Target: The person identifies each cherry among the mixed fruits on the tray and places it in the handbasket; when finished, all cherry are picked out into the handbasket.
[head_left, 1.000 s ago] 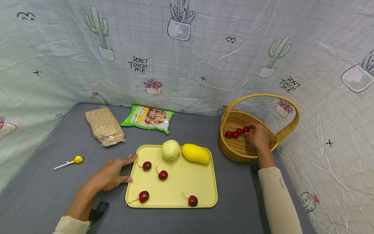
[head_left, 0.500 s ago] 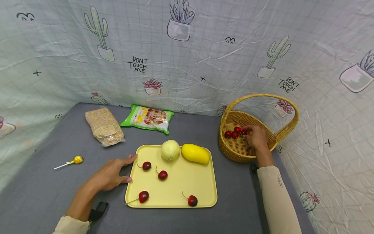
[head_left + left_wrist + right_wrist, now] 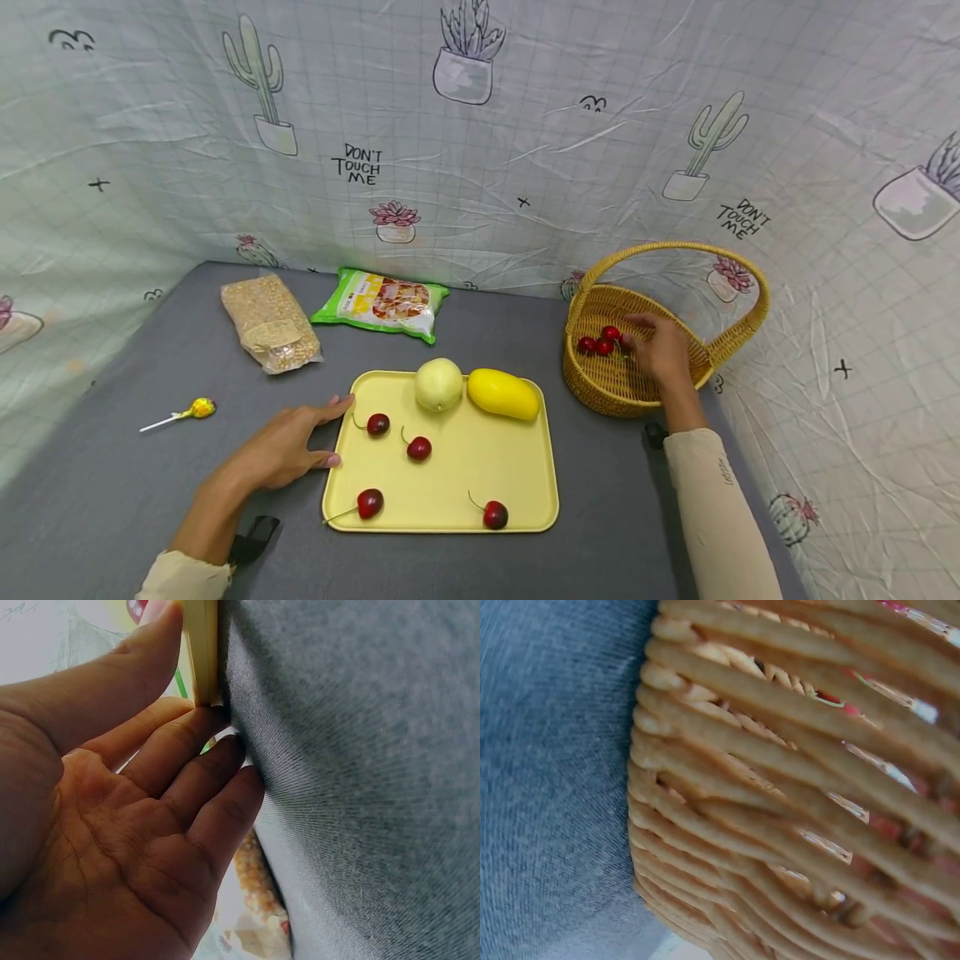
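Observation:
My left hand (image 3: 279, 447) rests at the left rim of the yellow tray (image 3: 465, 475). In the head view its thumb and index finger are spread, their tips at the rim; the left wrist view shows the palm and the other fingers low by the table. On the tray lie several dark red cherries (image 3: 418, 448) with stems, a pale green round fruit (image 3: 438, 385) and a yellow oblong fruit (image 3: 502, 394). My right hand (image 3: 663, 350) reaches into the wicker basket (image 3: 600, 392), index finger and thumb apart, beside red cherries (image 3: 604, 346).
A clear bag of yellow kernels (image 3: 270, 323) and a green-and-white food packet (image 3: 382, 303) lie at the back. A lollipop (image 3: 197, 408) is at the left. The basket's tall handle (image 3: 675, 246) arches over the right hand. A printed curtain (image 3: 480, 167) hangs behind the table.
The cherries in the basket have shifted closer together, and the one nearest my right fingers no longer shows. My right fingers have spread slightly. The left hand and tray stay put.

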`<state>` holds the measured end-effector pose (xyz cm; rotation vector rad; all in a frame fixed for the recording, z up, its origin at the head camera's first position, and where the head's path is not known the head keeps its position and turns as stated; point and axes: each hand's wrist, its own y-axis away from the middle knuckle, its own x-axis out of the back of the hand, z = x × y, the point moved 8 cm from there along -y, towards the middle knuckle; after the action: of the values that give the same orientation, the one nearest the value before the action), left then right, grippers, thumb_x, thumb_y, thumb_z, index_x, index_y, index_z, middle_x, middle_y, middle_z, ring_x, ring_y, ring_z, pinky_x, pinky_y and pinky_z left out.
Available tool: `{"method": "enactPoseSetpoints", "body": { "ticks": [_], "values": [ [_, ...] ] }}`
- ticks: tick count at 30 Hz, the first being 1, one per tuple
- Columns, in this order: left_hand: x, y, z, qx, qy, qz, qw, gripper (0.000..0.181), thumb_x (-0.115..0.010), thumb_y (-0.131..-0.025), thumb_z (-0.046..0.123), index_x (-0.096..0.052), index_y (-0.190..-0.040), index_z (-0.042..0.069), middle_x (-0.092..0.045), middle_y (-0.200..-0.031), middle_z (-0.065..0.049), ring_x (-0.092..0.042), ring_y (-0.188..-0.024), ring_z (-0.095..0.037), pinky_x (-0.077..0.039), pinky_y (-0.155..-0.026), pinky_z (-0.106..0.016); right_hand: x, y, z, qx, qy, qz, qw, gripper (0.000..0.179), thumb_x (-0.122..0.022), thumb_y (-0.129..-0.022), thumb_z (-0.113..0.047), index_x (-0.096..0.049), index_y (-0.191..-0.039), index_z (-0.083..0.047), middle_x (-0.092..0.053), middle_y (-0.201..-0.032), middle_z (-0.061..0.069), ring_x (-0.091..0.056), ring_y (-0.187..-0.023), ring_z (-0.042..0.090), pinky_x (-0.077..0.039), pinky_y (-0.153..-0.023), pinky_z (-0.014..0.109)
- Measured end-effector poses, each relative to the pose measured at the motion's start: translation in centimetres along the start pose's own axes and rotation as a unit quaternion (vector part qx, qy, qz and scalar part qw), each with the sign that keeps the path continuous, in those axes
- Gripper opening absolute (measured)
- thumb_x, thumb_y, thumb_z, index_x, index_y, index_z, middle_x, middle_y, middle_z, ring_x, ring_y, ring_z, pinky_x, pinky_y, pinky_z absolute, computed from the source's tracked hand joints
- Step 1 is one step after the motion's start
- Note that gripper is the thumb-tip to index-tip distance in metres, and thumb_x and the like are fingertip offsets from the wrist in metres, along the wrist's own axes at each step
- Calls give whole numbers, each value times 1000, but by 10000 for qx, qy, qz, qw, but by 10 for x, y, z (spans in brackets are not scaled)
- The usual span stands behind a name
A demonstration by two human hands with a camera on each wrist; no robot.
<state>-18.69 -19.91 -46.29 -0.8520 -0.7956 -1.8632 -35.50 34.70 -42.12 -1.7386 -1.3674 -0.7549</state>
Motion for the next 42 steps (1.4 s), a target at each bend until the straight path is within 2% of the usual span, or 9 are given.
{"method": "enactPoseSetpoints", "body": {
  "ticks": [4, 6, 8, 13, 21, 26, 32, 37, 42],
  "values": [
    [0, -1, -1, 26, 17, -2, 10000, 90, -88, -87, 26, -43, -163, 8, -42, -160, -35, -45, -145, -58, -43, -111, -72, 11, 1, -6, 242, -220, 592, 9977, 34, -77, -100, -18, -74, -134, -12, -76, -111, 20, -60, -76, 28, -45, -62, 36],
    [-1, -1, -1, 37, 23, -14, 10000, 90, -88, -87, 27, -43, -163, 8, -42, -160, -35, -45, -145, -58, -43, -111, -72, 15, 2, -8, 346, -309, 836, 9954, 32, -78, -99, -21, -76, -131, -14, -73, -95, 18, -57, -71, 25, -43, -59, 34],
    [0, -1, 0, 26, 20, -13, 10000, 90, -88, -87, 27, -43, -163, 8, -42, -160, -35, -45, -145, -58, -44, -110, -72, 19, 3, -12, 453, -356, 983, 9935, 31, -79, -99, -22, -77, -129, -14, -72, -88, 17, -56, -68, 21, -42, -57, 31],
    [0, -1, 0, 9, 30, -4, 10000, 89, -88, -87, 26, -44, -163, 7, -43, -159, -35, -46, -144, -58, -44, -110, -71, 26, 10, -25, 694, -466, 1142, 9899, 30, -81, -97, -21, -79, -126, -13, -76, -92, 16, -56, -66, 15, -41, -54, 24],
    [-1, -1, 0, 4, 51, -37, 10000, 89, -87, -88, 26, -43, -163, 6, -43, -159, -35, -45, -145, -58, -43, -111, -72, 42, 35, -64, 1377, -693, 1304, 9794, 30, -86, -92, -15, -81, -121, -10, -79, -110, 15, -62, -76, 29, -38, -60, 21],
    [-1, -2, 0, -17, 55, -41, 10000, 89, -87, -88, 26, -43, -163, 6, -43, -159, -35, -45, -145, -57, -43, -111, -71, 48, 53, -90, 1839, -769, 1288, 9714, 33, -90, -87, -13, -82, -118, -10, -80, -110, 14, -64, -75, 31, -36, -60, 17],
    [-1, -2, 0, 2, 42, -41, 10000, 90, -88, -87, 27, -43, -163, 7, -43, -159, -35, -45, -145, -58, -43, -111, -72, 47, 80, -115, 2174, -942, 895, 9674, 36, -92, -84, -12, -82, -118, -13, -80, -106, 9, -63, -73, 23, -39, -58, 14],
    [-1, -2, -1, 27, -7, -48, 10000, 91, -88, -87, 28, -42, -163, 7, -43, -160, -35, -45, -144, -58, -43, -110, -72, 37, 104, -131, 2351, -1338, 24, 9627, 37, -93, -81, -9, -82, -116, -15, -80, -106, 0, -58, -71, 11, -46, -59, 17],
    [0, -2, -1, 33, -18, -36, 10000, 91, -88, -87, 28, -42, -163, 7, -43, -160, -35, -46, -144, -58, -44, -110, -72, 26, 128, -145, 2641, -1355, -754, 9520, 39, -94, -81, -14, -82, -117, -22, -76, -99, -6, -57, -69, 7, -51, -59, 22]
  ]
}}
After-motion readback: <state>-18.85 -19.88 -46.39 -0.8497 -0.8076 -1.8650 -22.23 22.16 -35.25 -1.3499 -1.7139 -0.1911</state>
